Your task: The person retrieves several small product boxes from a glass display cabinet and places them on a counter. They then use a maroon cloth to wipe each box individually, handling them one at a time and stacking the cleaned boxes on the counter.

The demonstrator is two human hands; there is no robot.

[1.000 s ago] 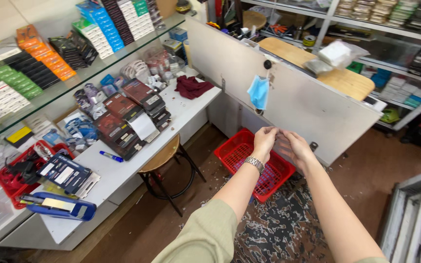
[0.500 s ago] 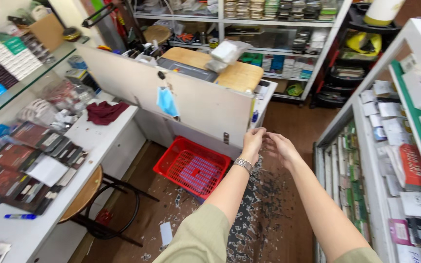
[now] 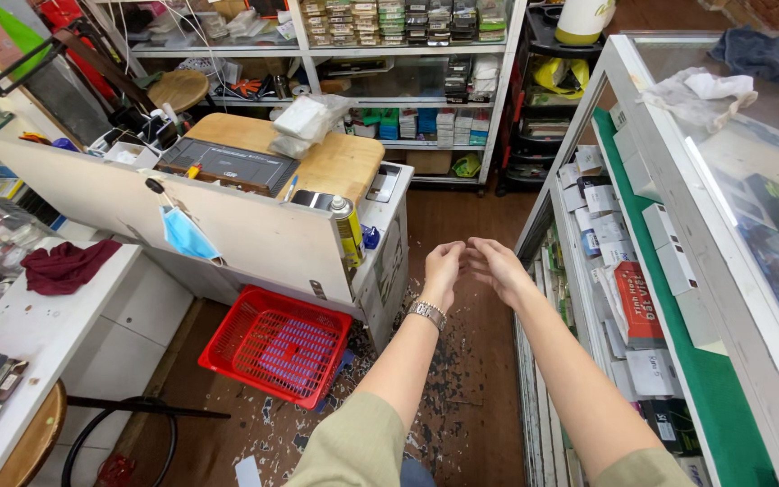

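My left hand (image 3: 444, 269) and my right hand (image 3: 496, 267) are raised in front of me over the brown floor, fingertips touching each other. Both hands are loosely curled; nothing visible is held between them. A metal watch (image 3: 426, 314) sits on my left wrist. Below and to the left a red plastic basket (image 3: 279, 344) rests on the floor among scattered dark scraps (image 3: 444, 379).
A white counter partition (image 3: 254, 236) with a blue face mask (image 3: 186, 236) and a yellow spray can (image 3: 348, 231) stands left. A glass display case (image 3: 678, 234) with boxes runs along the right. Shelves (image 3: 389, 54) fill the back. A stool (image 3: 33, 442) stands lower left.
My view has swung to the right, from the left counter toward the aisle and glass case. My hands stay together in front of me.
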